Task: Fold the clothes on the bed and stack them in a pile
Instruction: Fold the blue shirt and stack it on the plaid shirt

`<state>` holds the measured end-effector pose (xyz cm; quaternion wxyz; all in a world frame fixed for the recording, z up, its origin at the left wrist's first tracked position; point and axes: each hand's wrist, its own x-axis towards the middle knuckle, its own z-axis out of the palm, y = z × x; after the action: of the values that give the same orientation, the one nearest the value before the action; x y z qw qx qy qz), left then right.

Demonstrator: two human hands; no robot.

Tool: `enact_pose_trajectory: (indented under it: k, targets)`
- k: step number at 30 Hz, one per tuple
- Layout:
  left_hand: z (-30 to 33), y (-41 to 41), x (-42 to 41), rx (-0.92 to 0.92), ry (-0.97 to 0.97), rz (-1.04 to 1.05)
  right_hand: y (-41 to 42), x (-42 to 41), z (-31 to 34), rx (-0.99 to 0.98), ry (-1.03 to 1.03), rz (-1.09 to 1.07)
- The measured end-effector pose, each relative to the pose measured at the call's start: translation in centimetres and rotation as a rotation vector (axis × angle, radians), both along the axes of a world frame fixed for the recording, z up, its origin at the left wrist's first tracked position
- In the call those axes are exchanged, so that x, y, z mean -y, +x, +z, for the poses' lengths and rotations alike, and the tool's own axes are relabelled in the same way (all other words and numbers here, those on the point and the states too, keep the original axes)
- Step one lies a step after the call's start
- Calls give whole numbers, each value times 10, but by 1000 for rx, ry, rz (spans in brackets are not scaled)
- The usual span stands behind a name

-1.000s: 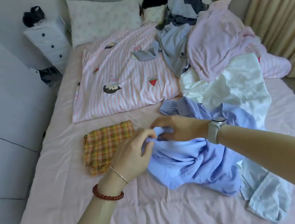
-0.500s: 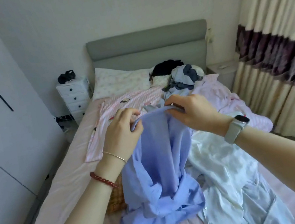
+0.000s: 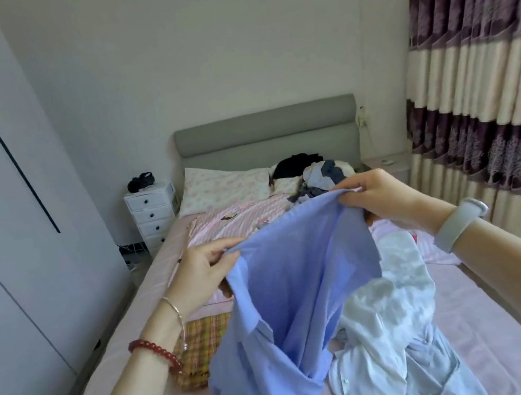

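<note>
Right now the blue shirt [image 3: 300, 280] hangs in the air above the bed [image 3: 498, 306], held by one edge, its lower part twisted and trailing onto the sheet. The left hand [image 3: 201, 276] pinches that edge at one end and the right hand [image 3: 387, 198] pinches the other end, higher and further off, so the cloth sags between them. This looks like the opening-out step, before any fold is made. Next the shirt probably needs shaking straight and laying flat on the bed. A folded checked cloth [image 3: 201, 348] lies just beside it on the left, likely the start of the pile; a white garment [image 3: 387, 324] lies crumpled on the right, and more clothes [image 3: 314, 174] wait heaped near the pillow [image 3: 223, 191].
</note>
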<state>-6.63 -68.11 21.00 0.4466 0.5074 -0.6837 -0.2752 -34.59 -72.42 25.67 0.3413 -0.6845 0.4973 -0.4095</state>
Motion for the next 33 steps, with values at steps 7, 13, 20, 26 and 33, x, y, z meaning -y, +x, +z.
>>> enact_pose_trajectory:
  k: [7, 13, 20, 26, 33]
  targets:
    - [67, -32, -62, -382, 63, -148, -40, -74, 39, 541, 35, 350]
    - [94, -65, -100, -171, -410, 213, -32, -120, 58, 185, -476, 1]
    - [89, -73, -112, -53, -800, 369, -18, -129, 61, 107, -813, -199]
    - [46, -58, -63, 38, -681, 341, -5, -81, 23, -69, -676, -131]
    - [-23, -28, 64, 157, -487, 267, 19, 45, -42, -225, -446, -168]
